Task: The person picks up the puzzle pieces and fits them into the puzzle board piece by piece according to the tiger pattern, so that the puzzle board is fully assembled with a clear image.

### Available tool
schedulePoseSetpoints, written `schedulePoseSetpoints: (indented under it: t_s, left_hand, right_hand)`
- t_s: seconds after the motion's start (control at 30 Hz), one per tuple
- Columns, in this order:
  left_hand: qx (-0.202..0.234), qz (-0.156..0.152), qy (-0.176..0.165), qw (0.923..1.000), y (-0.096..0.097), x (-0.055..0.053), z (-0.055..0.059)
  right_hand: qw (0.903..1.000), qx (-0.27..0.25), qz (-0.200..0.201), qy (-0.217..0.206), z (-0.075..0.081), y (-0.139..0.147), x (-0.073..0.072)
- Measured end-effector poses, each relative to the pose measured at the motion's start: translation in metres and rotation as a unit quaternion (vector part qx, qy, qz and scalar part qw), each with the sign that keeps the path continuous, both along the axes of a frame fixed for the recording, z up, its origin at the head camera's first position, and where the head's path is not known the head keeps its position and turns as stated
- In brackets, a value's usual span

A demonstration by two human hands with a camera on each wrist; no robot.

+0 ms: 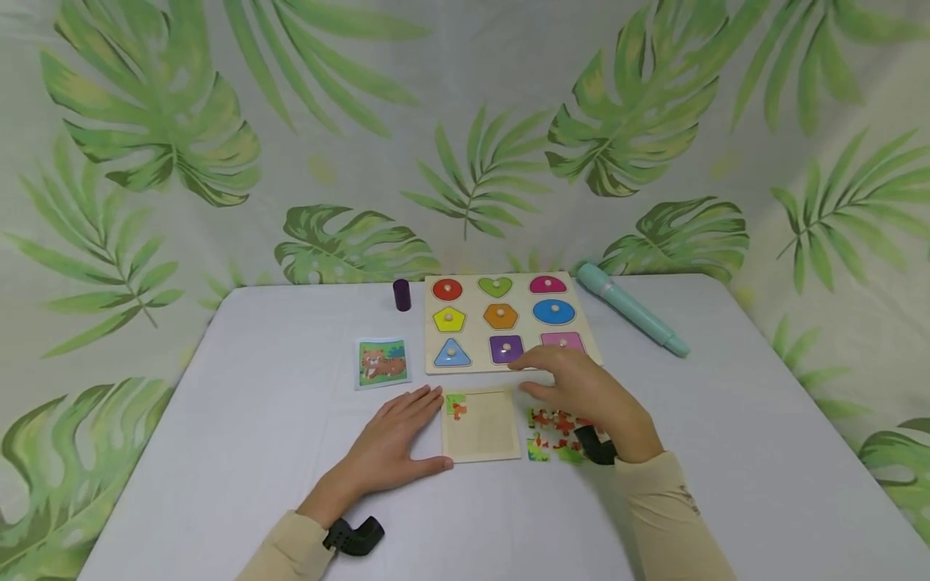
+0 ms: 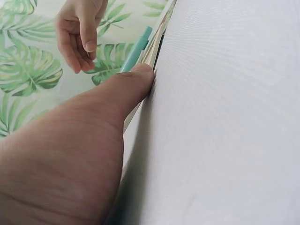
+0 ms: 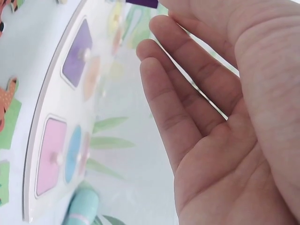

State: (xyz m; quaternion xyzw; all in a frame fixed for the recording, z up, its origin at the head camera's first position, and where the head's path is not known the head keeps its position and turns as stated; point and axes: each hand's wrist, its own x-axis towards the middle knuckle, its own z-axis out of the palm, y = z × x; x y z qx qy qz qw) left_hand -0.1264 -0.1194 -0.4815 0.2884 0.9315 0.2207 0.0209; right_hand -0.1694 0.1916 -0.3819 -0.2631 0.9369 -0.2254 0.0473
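My left hand (image 1: 395, 440) lies on the table with straight fingers, its fingertips and thumb touching the left edge of a square wooden puzzle board (image 1: 483, 432). A single puzzle piece (image 1: 456, 406), green and orange, sits in the board's upper left corner. My right hand (image 1: 581, 391) hovers over the board's upper right side; its fingers are relaxed and bent a little. The right wrist view shows that palm and its fingers (image 3: 161, 93) with nothing held, though the thumb tip is hidden there. Loose puzzle pieces (image 1: 538, 448) lie right of the board, partly under the right hand.
Behind the board lies a shape puzzle (image 1: 472, 347) with several knobbed shapes. A tiger picture card (image 1: 383, 363) is at its left, near a dark purple cylinder (image 1: 402, 295). A teal tube (image 1: 632, 310) lies at the back right. A leaf-print cloth (image 1: 472, 186) hangs behind.
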Motion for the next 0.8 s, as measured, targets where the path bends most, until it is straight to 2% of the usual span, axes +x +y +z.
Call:
schedulePoseSetpoints:
  t_s: [0.53,0.8]
  left_hand:
    - [-0.001,0.000,-0.002,1.0000,0.000,-0.001,-0.001]
    - [-0.003,0.000,-0.002,1.0000,0.000,-0.001,-0.001]
  right_hand:
    - [0.9997,-0.022,-0.007,-0.009,-0.003,0.020,-0.005]
    - [0.9984,-0.028,-0.017,-0.046,-0.006,0.031,-0.008]
